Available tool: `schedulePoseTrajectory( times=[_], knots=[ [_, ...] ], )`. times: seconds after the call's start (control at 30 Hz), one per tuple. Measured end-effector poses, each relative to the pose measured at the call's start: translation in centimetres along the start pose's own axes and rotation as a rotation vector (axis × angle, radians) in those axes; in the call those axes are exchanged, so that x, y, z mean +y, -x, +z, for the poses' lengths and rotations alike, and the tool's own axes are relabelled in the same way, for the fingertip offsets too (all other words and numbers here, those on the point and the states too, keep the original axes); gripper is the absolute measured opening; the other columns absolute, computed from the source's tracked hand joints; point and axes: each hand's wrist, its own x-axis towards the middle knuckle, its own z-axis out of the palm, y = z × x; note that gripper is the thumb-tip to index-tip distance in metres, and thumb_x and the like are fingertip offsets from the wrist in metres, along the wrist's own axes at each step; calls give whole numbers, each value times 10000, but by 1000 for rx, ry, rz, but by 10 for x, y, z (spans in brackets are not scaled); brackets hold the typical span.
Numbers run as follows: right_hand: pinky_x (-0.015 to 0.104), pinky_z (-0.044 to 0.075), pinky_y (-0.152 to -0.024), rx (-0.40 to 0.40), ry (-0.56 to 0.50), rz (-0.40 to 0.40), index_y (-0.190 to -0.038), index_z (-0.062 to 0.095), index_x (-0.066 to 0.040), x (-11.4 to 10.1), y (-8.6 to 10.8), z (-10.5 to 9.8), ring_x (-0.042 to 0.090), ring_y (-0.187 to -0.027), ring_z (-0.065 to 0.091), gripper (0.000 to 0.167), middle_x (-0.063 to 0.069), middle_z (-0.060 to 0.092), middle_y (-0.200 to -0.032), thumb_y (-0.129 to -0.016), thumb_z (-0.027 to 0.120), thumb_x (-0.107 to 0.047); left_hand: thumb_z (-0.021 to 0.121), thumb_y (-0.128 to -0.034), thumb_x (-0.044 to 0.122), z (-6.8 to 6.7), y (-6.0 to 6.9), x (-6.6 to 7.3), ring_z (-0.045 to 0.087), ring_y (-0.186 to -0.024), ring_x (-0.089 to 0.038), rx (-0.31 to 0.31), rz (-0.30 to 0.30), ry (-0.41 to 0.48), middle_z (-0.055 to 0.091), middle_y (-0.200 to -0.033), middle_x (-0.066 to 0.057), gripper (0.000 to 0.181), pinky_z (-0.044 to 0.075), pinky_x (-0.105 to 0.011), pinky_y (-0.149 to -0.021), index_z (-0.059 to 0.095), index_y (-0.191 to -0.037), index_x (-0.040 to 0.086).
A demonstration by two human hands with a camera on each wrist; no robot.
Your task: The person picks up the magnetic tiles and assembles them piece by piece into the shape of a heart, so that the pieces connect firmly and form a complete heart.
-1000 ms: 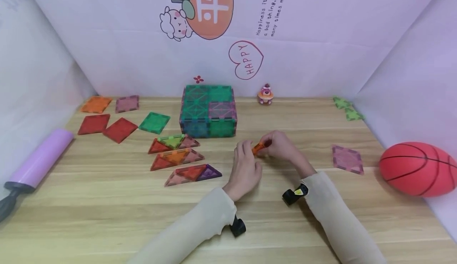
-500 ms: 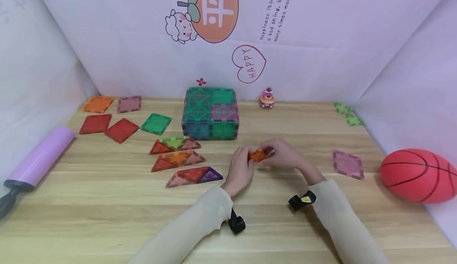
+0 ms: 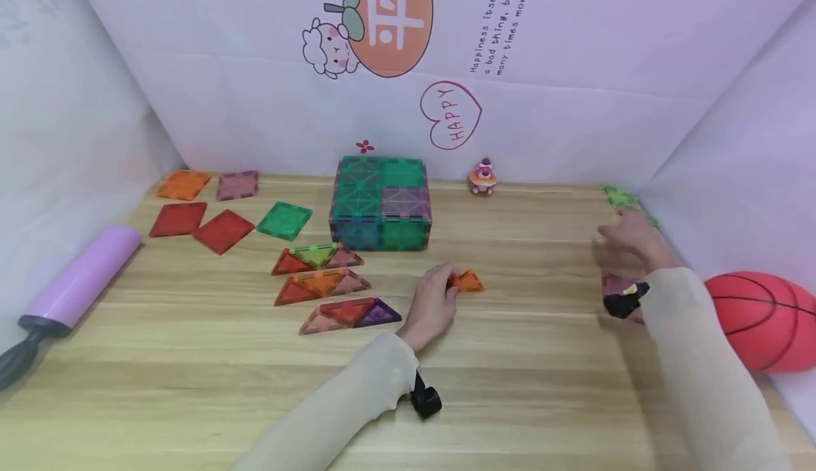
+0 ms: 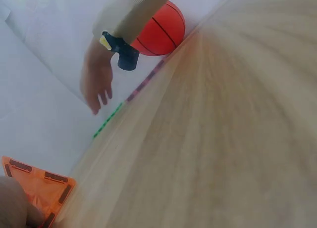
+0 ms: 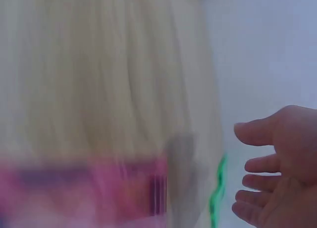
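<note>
In the head view my left hand (image 3: 433,304) pinches an orange triangular tile (image 3: 469,281) at its left side, with something dark red under the fingertips. The left wrist view has that orange tile (image 4: 42,188) standing tilted beside the fingers. My right hand (image 3: 636,234) hangs over the far right of the table, close to the light green tiles (image 3: 620,197), and holds nothing. In the right wrist view the right hand (image 5: 282,168) has its fingers spread apart, with a blurred pink tile (image 5: 84,193) below. The pink tile (image 3: 613,284) is partly hidden by the wrist camera.
A green and pink tile box (image 3: 380,202) stands at the back, left of a small figurine (image 3: 483,177). Three flat tile strips (image 3: 321,283) lie left of my left hand. Loose tiles (image 3: 223,231) and a purple pump (image 3: 86,280) are farther left; a red ball (image 3: 765,321) sits right.
My right hand has let go of the orange piece and moved far to the right, towards the green tiles. My left hand stays at the orange piece.
</note>
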Motion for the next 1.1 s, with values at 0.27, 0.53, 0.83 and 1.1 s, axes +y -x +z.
schedulePoseTrajectory(
  times=[0.27,0.53,0.83,1.1],
  knots=[
    [306,444,-539,-330,-66,51,-575,436,-119,29,6,-6,131,-512,455,413,-19,455,-560,-972,329,-158,617,-867,-47,3,2,4,616,-957,-203,-8,29,-19,671,-1012,-81,161,509,-294,-855,627,-991,56],
    [386,490,-669,-265,-9,-15,-984,471,145,-9,13,3,300,-753,564,360,210,558,-842,-972,420,-212,600,-887,-37,-6,-4,5,614,-989,-212,-7,7,-26,669,-1039,-87,157,514,-305,-873,630,-1013,51],
    [560,455,-842,-156,192,-187,-1082,483,140,-52,28,23,504,-965,550,429,364,552,-1061,-950,528,-266,595,-888,-41,-9,-4,2,614,-981,-222,-7,16,-36,670,-1038,-96,159,512,-320,-869,629,-1019,41],
    [649,297,-1024,-59,60,-83,-1345,206,272,-53,18,27,626,-1178,346,711,507,305,-1299,-916,527,-196,592,-889,-40,-7,-2,-1,610,-1015,-225,-22,-5,-30,668,-1056,-91,157,508,-320,-892,621,-1014,51]
  ],
)
